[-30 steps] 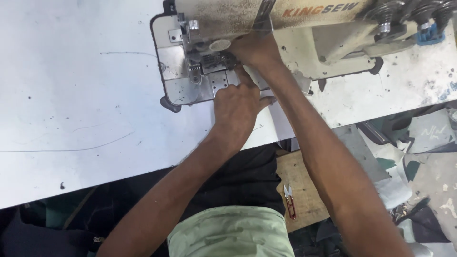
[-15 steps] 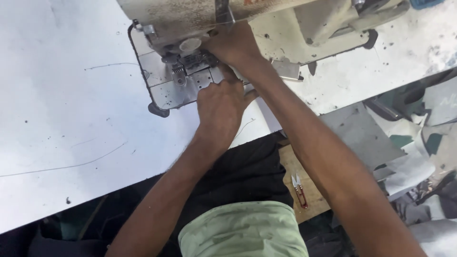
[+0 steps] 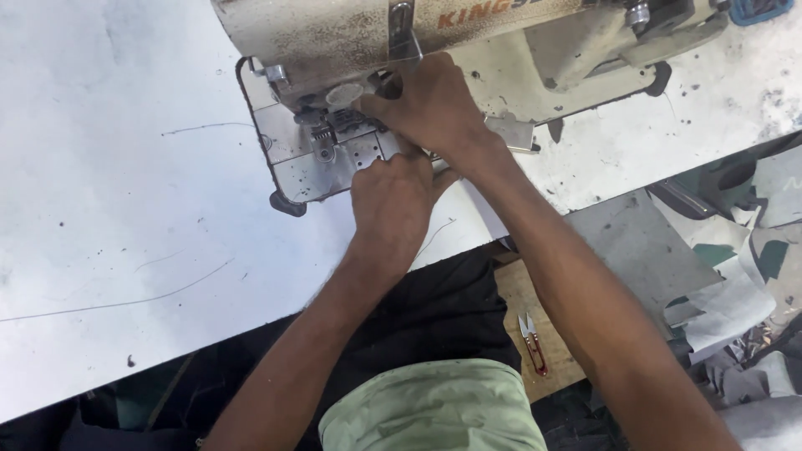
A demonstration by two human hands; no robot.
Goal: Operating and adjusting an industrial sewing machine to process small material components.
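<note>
Your left hand [image 3: 393, 200] rests with curled fingers on the sewing machine's metal plate [image 3: 322, 163], while your right hand [image 3: 434, 104] pinches near the needle area [image 3: 338, 117] on the white bench [image 3: 125, 209].

head view | looks steeply down | close over sewing machine [image 3: 468, 50]

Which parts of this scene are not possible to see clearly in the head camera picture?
- Needle area of the sewing machine: covered by the right hand in the head view.
- Left hand: fingertips curled under against the metal plate; any grip is hidden.
- Machine top: cut off by the upper edge.
- Red thread snips: too small for blade detail.
</note>
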